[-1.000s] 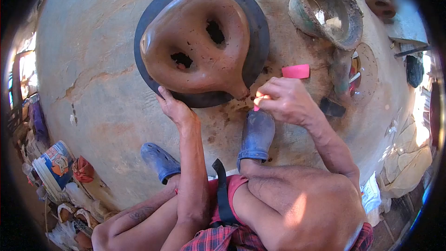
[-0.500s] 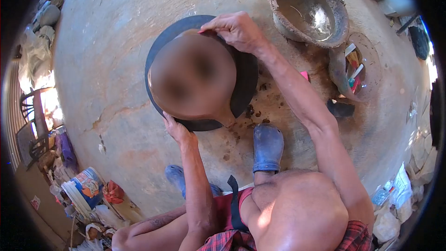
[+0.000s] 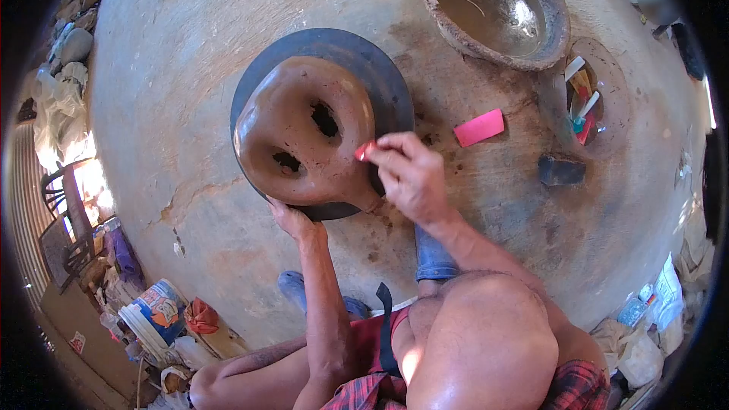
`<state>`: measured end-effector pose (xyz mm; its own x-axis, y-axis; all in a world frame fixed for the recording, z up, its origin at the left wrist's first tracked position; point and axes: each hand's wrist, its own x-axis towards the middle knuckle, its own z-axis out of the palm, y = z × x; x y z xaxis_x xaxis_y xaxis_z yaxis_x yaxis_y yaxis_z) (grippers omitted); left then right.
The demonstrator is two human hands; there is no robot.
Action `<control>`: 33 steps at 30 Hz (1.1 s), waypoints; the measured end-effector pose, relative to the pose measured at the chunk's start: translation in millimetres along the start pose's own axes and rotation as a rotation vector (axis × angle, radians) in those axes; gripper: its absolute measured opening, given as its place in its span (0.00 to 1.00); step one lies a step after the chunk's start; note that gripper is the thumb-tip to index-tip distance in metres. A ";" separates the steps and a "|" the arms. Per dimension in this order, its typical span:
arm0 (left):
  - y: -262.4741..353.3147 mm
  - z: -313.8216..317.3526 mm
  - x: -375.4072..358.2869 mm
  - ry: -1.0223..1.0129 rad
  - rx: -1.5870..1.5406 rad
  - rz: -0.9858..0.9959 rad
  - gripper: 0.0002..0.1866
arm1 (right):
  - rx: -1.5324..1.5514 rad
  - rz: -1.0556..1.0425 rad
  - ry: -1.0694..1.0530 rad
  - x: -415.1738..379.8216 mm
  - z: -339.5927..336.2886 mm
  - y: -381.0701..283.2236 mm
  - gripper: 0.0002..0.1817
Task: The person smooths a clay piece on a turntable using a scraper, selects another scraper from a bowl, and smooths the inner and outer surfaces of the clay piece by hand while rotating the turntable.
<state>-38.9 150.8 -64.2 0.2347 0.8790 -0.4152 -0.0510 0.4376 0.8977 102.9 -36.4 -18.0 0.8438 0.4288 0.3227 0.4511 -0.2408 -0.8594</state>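
A brown clay form [image 3: 334, 156] with two ragged dark holes and a narrow spout-like end lies on a dark round disc [image 3: 391, 95] on the floor. In my right hand [image 3: 414, 180] is a small red scraper [image 3: 365, 151], pinched between thumb and fingers, its edge at the clay's right side near the narrow end. My left hand [image 3: 295, 220] rests at the lower left rim of the clay and disc, fingers stretched along the edge; some fingertips are hidden.
A rough clay basin [image 3: 558, 38] holding murky water stands at the upper right. Below it lie a pink rectangular piece [image 3: 480, 127], a dark block [image 3: 562, 170] and a shallow dish with several small tools [image 3: 583, 99]. A bucket [image 3: 156, 315] and clutter line the left.
My right hand has moved from the clay's top edge down to its right side with the red scraper. My left hand stays at the lower rim. The view shifted slightly.
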 end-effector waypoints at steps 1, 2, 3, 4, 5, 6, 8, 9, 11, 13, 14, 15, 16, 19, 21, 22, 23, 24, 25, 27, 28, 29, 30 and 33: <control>-0.9 -0.9 0.9 -0.001 0.000 -0.001 0.30 | 0.025 0.008 -0.063 -12.8 0.0 -5.3 0.14; -1.5 -2.2 2.2 -0.016 -0.005 -0.003 0.30 | 0.050 0.016 -0.127 -21.5 -0.5 -8.2 0.13; -2.2 -4.0 3.9 -0.029 -0.011 -0.003 0.30 | 0.051 0.014 -0.128 -25.3 -5.1 -9.9 0.13; -1.8 -5.0 5.6 -0.025 -0.010 0.000 0.30 | 0.026 -0.041 -0.266 -28.3 -14.2 -10.8 0.12; -2.4 -6.0 7.0 -0.029 -0.013 0.008 0.30 | 0.002 -0.101 -0.409 -28.2 -25.3 -10.6 0.11; -2.6 -6.9 7.7 -0.033 -0.017 0.016 0.29 | -0.036 -0.165 -0.504 -20.1 -39.4 -10.5 0.10; -5.8 -8.4 10.3 -0.006 -0.027 0.007 0.29 | -0.015 -0.174 -0.525 -1.1 -58.9 -1.9 0.11; -6.5 -9.9 11.0 0.015 -0.032 -0.004 0.29 | 0.007 -0.177 -0.540 11.6 -61.8 1.9 0.12; -6.1 -7.9 9.7 0.019 -0.038 0.023 0.29 | -0.049 -0.200 -0.264 51.5 -56.0 14.7 0.15; -5.5 -4.6 7.5 0.022 -0.043 0.052 0.28 | -0.103 -0.255 -0.018 98.0 -39.0 24.9 0.17; -4.2 -2.7 6.5 0.030 -0.046 0.039 0.28 | -0.121 -0.304 -0.003 120.7 -27.5 25.8 0.16; -2.2 -1.1 6.2 0.036 -0.046 0.027 0.28 | -0.137 -0.351 0.015 141.2 -14.9 26.3 0.16; 0.4 0.7 5.5 0.044 -0.049 0.034 0.28 | -0.129 -0.356 0.011 160.0 -1.8 29.4 0.16; 1.0 -2.8 2.4 0.070 0.033 0.016 0.28 | -0.113 -0.582 -0.161 181.6 19.8 35.2 0.17; -2.2 -6.1 3.6 0.037 0.035 0.022 0.28 | -0.100 -0.552 -0.322 180.9 17.9 38.6 0.16; -2.6 -5.4 0.9 0.049 0.029 0.015 0.28 | -0.077 -0.514 -0.296 173.1 13.0 38.1 0.16; -3.9 -2.9 -2.3 0.076 0.019 0.017 0.28 | -0.077 -0.516 -0.308 161.6 8.6 36.2 0.16; -4.4 0.1 -5.6 0.100 0.010 0.018 0.29 | -0.103 -0.420 -0.246 147.1 3.1 32.4 0.15; -5.6 0.7 -8.4 0.103 0.008 0.008 0.29 | -0.132 -0.321 -0.181 131.4 -1.3 29.1 0.15; -9.0 3.9 -13.9 0.080 -0.004 0.049 0.32 | -0.137 -0.298 -0.124 99.8 -2.4 25.5 0.15; -10.5 5.3 -16.9 0.081 -0.006 0.039 0.32 | -0.139 -0.214 -0.076 84.1 -1.6 20.8 0.15; -11.2 6.2 -19.7 0.105 0.006 0.029 0.33 | -0.140 -0.130 -0.028 70.0 -1.2 16.2 0.15; -12.1 6.3 -21.6 0.131 0.018 0.022 0.34 | -0.140 -0.128 -0.020 58.8 -1.7 12.5 0.16; -20.0 6.5 -24.5 0.170 -0.004 0.036 0.34 | -0.139 -0.065 -0.084 33.0 -7.5 -1.4 0.17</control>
<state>-37.3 119.3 -71.1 0.0653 0.9135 -0.4017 -0.0600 0.4054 0.9122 132.3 -28.4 -3.2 0.7871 0.5171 0.3363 0.5445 -0.3260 -0.7728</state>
